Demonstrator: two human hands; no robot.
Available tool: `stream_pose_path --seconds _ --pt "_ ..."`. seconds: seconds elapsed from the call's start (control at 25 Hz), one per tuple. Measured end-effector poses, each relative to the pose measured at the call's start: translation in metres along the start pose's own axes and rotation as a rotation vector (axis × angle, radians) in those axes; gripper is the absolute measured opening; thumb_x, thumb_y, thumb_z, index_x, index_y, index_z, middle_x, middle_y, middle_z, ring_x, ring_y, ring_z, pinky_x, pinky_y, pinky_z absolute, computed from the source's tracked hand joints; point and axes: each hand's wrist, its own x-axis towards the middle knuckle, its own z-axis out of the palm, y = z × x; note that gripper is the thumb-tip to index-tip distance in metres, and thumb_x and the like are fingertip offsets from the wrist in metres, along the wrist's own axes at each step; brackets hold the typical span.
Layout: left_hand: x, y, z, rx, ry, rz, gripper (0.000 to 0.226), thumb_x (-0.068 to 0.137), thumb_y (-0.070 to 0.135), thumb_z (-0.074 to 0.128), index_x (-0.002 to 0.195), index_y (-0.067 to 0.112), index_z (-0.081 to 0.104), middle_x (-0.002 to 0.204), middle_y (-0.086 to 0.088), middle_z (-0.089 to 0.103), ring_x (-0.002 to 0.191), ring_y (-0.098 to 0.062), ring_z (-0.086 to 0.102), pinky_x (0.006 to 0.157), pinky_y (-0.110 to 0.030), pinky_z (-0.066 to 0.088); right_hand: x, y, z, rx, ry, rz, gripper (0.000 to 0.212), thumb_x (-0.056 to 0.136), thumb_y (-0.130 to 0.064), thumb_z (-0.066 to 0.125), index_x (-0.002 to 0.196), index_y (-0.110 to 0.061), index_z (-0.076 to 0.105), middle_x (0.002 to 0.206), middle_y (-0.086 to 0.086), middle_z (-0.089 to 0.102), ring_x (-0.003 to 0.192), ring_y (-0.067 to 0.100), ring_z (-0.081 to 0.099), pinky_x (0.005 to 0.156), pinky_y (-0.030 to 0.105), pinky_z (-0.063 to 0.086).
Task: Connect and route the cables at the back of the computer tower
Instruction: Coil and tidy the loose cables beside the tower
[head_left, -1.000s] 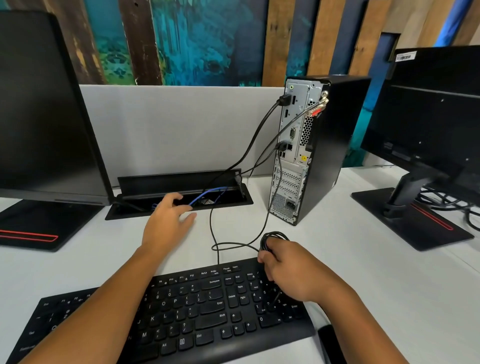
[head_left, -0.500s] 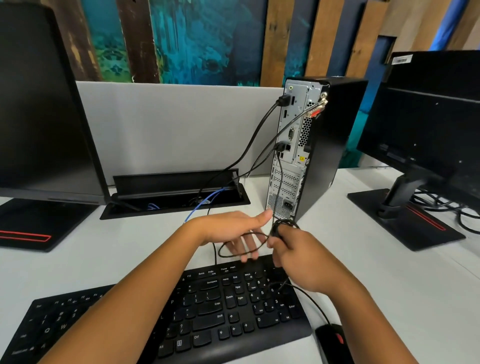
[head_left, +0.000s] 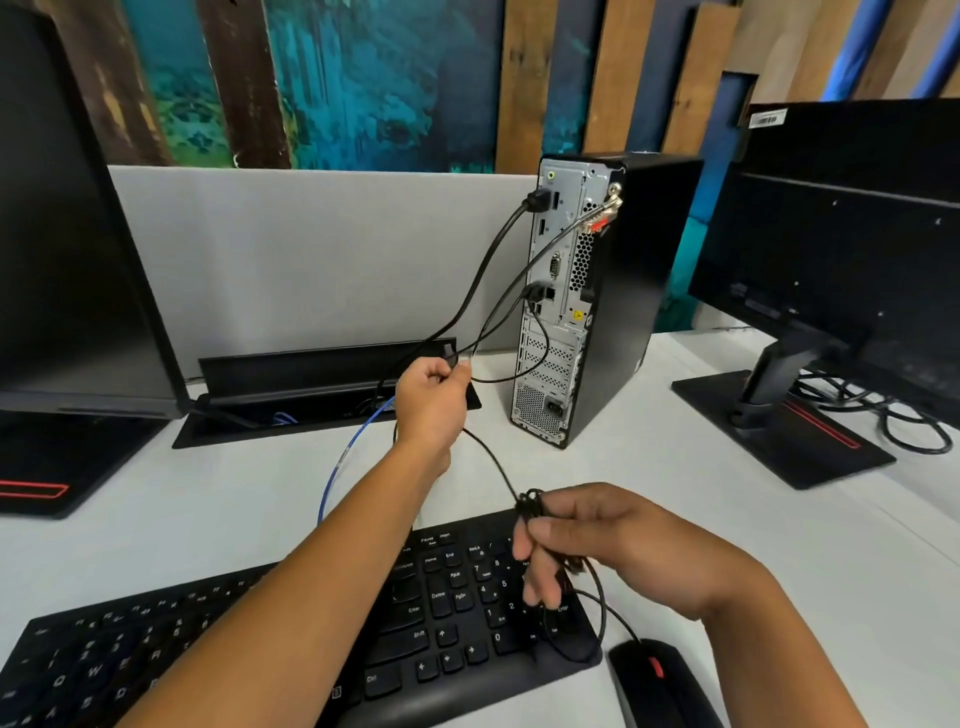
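The white surface (head_left: 675, 519) carries all items. A black monitor (head_left: 67, 260) stands at its left edge and a second monitor (head_left: 841, 249) at its right, back panel toward you, with loose cables (head_left: 904, 415) lying by its stand. A grey divider panel (head_left: 311, 260) runs along the rear.

The computer tower (head_left: 608, 291) stands upright right of centre, its rear panel turned toward you. Three black cables are seated in that panel: one thick cable (head_left: 483, 280) near the top, a thinner one running to the upper right corner, and one at mid-height. The thick cable runs down toward the open cable box (head_left: 322, 389) set into the surface just left of the tower.

The black keyboard (head_left: 311, 639) lies nearest you, and a black mouse (head_left: 660, 680) sits just beside its right end.

Your left hand (head_left: 431, 405) is raised above the cable box, fingers curled around a thin black cord (head_left: 493, 467), next to the cables hanging from the tower. That cord runs down and right to your right hand (head_left: 623, 545), held above the keyboard's number pad. Your right thumb and fingers are pinched on a bundled coil of the same cord, with a loop hanging below over the keys.

A blue cable (head_left: 348, 457) leaves the cable box and passes under your left forearm.
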Motion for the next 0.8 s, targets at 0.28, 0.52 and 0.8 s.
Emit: stream_pose_path --seconds 0.28,0.52,0.8 --pt "-0.044 -0.012 0.021 -0.02 -0.031 0.01 0.019 0.098 0.008 0.053 0.083 0.02 0.051 0.072 -0.001 0.055 0.062 -0.015 0.051 0.055 -0.015 0.042 0.021 -0.023 0.033 0.494 0.059 -0.36 0.023 0.1 -0.018 0.046 0.104 -0.003 0.063 0.096 0.021 0.074 0.105 0.034 0.067 0.099 0.034 0.047" --pt "-0.05 -0.026 0.013 -0.111 -0.062 -0.164 0.018 0.095 0.017 0.064 0.11 0.014 0.055 0.081 -0.006 0.063 0.069 -0.017 0.062 0.06 -0.025 0.051 0.044 -0.028 0.031 0.569 0.506 -0.542 0.028 0.102 -0.013 0.045 0.119 -0.007 0.066 0.122 0.009 0.071 0.123 0.016 0.062 0.109 0.033 0.041" --pt "-0.046 -0.021 -0.017 -0.125 0.033 0.035 0.034 0.088 0.009 0.072 0.113 0.018 0.052 0.076 -0.007 0.063 0.058 -0.008 0.064 0.053 -0.017 0.052 0.077 0.007 0.01 -0.361 0.829 -0.324 0.021 0.103 -0.026 0.05 0.119 -0.022 0.063 0.115 -0.008 0.069 0.111 0.01 0.063 0.095 0.033 0.052"
